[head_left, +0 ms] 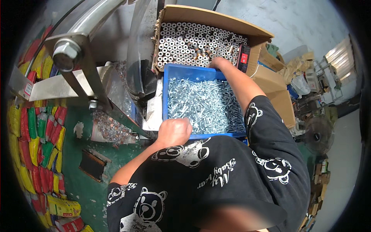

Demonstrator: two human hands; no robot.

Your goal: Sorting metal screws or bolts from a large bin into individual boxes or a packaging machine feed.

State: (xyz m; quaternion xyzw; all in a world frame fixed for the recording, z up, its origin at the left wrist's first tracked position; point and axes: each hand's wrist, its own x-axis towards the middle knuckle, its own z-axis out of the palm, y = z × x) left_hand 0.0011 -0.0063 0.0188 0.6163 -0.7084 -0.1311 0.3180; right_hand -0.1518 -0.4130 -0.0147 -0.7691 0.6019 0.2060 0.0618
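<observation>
A blue plastic bin (166, 101) full of loose silvery screws (195, 102) lies in front of me, with darker screws along its right side. My left hand (176, 130) is curled into a fist at the bin's near left corner; whatever its fingers hold is hidden. Reaching across the bin, my right hand (219, 62) is at the near edge of an open cardboard box (216, 17). Upright white cylinders with round holes (174, 48) stand packed in rows there. Several copper-coloured pieces (201, 52) lie on top, just beyond that hand, whose fingers are mostly out of sight.
A metal machine arm with a large bolt (66, 55) rises at the left. Clear bags of small parts (112, 127) lie below it. Colourful packed sacks (42, 143) are stacked far left. A red and black box (243, 58) sits at the carton's right; a fan (317, 135) stands further right.
</observation>
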